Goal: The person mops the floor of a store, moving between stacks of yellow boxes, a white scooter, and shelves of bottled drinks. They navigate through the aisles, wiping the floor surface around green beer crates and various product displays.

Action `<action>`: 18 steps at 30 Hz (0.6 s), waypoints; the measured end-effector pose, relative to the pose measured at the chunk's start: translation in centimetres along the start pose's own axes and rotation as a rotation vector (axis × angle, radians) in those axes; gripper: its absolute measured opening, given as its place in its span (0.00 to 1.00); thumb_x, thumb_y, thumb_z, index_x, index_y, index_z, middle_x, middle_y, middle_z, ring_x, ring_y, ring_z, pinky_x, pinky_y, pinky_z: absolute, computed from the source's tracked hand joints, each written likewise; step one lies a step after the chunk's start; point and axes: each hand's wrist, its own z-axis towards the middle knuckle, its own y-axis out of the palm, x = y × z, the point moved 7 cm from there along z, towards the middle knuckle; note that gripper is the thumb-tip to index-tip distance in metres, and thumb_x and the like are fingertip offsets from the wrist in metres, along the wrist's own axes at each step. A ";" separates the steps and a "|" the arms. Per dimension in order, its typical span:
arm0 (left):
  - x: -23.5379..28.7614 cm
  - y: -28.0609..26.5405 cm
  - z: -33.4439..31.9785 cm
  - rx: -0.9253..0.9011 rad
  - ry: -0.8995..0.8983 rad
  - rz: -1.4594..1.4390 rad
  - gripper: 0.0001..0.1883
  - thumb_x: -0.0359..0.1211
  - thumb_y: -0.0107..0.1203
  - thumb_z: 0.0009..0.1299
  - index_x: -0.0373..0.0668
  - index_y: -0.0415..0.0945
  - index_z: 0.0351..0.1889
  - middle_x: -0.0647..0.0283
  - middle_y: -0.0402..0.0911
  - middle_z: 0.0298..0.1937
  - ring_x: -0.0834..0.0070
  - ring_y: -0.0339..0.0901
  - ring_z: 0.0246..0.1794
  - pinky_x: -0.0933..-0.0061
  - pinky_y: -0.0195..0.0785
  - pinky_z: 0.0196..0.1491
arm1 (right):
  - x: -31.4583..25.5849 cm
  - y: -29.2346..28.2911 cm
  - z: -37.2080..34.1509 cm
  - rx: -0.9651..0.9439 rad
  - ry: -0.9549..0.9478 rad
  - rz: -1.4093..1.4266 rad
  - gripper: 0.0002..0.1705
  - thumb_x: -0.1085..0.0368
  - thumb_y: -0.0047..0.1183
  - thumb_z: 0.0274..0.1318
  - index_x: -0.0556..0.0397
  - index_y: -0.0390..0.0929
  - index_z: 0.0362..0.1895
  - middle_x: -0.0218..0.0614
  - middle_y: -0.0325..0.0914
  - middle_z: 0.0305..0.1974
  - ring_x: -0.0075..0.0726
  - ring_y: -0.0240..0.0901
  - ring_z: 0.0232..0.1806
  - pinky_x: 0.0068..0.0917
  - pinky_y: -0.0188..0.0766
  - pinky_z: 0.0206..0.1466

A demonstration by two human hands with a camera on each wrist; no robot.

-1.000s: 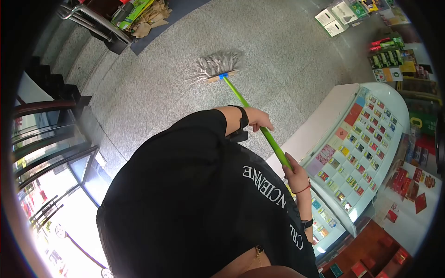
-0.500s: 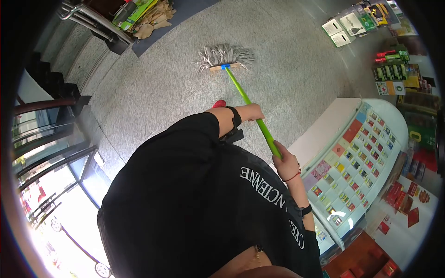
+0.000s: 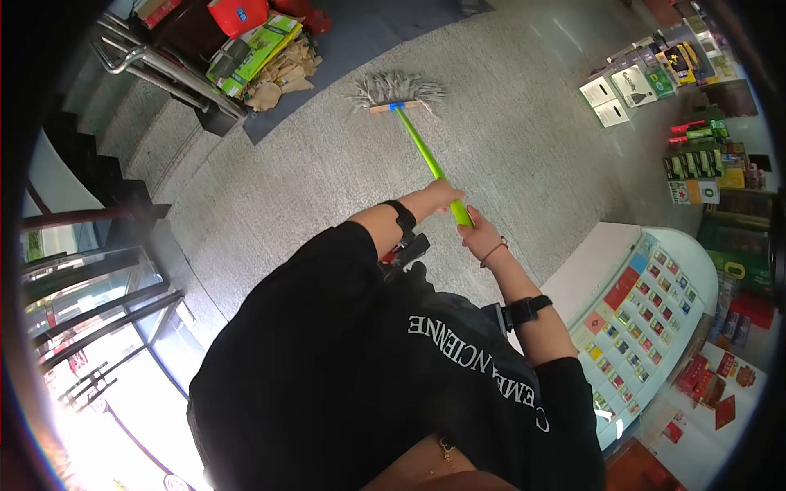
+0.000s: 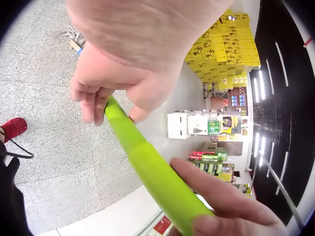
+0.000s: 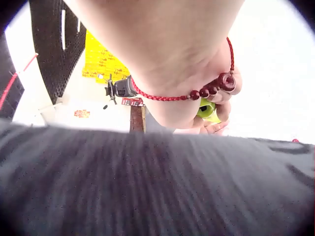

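A mop with a grey string head (image 3: 397, 87) lies spread on the speckled floor (image 3: 327, 172), ahead of the body in the head view. From its wooden bar and blue joint a bright green handle (image 3: 419, 147) runs back to both hands. The left hand (image 3: 442, 195) grips the handle further down. Close behind it, the right hand (image 3: 479, 237), with a red bracelet, holds the handle near its top end. In the left wrist view the green handle (image 4: 162, 182) crosses between the two hands. The right wrist view shows its open green end (image 5: 209, 109) among the fingers.
A glass display counter (image 3: 634, 327) with rows of small packs stands at the right. White boxes (image 3: 626, 88) and shelved goods line the wall beyond. Flattened cardboard (image 3: 286, 75) lies by a metal rail (image 3: 155, 69) at upper left. A red shoe (image 4: 15, 129) shows on the floor.
The mop has moved forward across the floor, its strings now spread ahead of the bar. The right hand has come forward, much closer to the left hand. The head view has shifted.
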 end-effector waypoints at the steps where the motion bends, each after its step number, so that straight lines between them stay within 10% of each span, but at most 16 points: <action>1: 0.9 -1.1 -0.6 0.005 0.002 0.013 0.21 0.47 0.52 0.55 0.34 0.74 0.27 0.55 0.77 0.25 0.70 0.75 0.18 0.75 0.65 0.18 | -0.4 0.2 1.5 -0.012 0.014 0.013 0.26 0.58 0.44 0.49 0.47 0.62 0.55 0.53 0.72 0.41 0.57 0.69 0.45 0.40 0.65 0.46; 3: 2.2 -2.9 -2.1 0.043 -0.005 -0.162 0.19 0.45 0.52 0.57 0.36 0.72 0.30 0.59 0.76 0.26 0.72 0.73 0.17 0.75 0.61 0.16 | -1.4 0.5 3.7 -0.020 0.025 0.042 0.25 0.58 0.44 0.49 0.49 0.63 0.53 0.53 0.72 0.41 0.56 0.69 0.45 0.39 0.65 0.46; 5: 1.7 -3.8 -2.1 0.033 -0.028 -0.231 0.17 0.44 0.52 0.57 0.37 0.71 0.30 0.61 0.75 0.25 0.73 0.72 0.17 0.75 0.60 0.15 | -3.6 1.0 5.3 -0.033 -0.081 -0.066 0.23 0.61 0.47 0.52 0.55 0.64 0.52 0.33 0.72 0.26 0.27 0.68 0.22 0.25 0.66 0.27; 9: 0.8 -6.0 -4.5 0.077 0.031 -0.472 0.13 0.40 0.53 0.58 0.38 0.70 0.29 0.63 0.71 0.22 0.75 0.69 0.18 0.75 0.60 0.17 | -6.0 3.6 6.9 -0.071 -0.193 0.095 0.19 0.59 0.47 0.52 0.55 0.68 0.46 0.31 0.72 0.24 0.27 0.67 0.19 0.23 0.66 0.23; 14: -5.2 -8.5 -8.4 0.138 -0.013 -0.433 0.13 0.30 0.53 0.56 0.35 0.67 0.37 0.60 0.70 0.27 0.75 0.67 0.18 0.74 0.63 0.21 | -7.5 6.1 3.9 -0.659 0.110 0.358 0.22 0.53 0.47 0.51 0.52 0.71 0.46 0.35 0.76 0.27 0.23 0.64 0.11 0.22 0.63 0.13; 18: -9.7 -9.8 -15.7 0.156 -0.193 -0.354 0.18 0.29 0.50 0.59 0.39 0.62 0.47 0.63 0.68 0.30 0.77 0.65 0.17 0.76 0.63 0.19 | -6.5 7.5 3.8 -0.622 0.076 0.281 0.23 0.52 0.47 0.51 0.53 0.71 0.48 0.37 0.77 0.28 0.23 0.65 0.13 0.22 0.64 0.14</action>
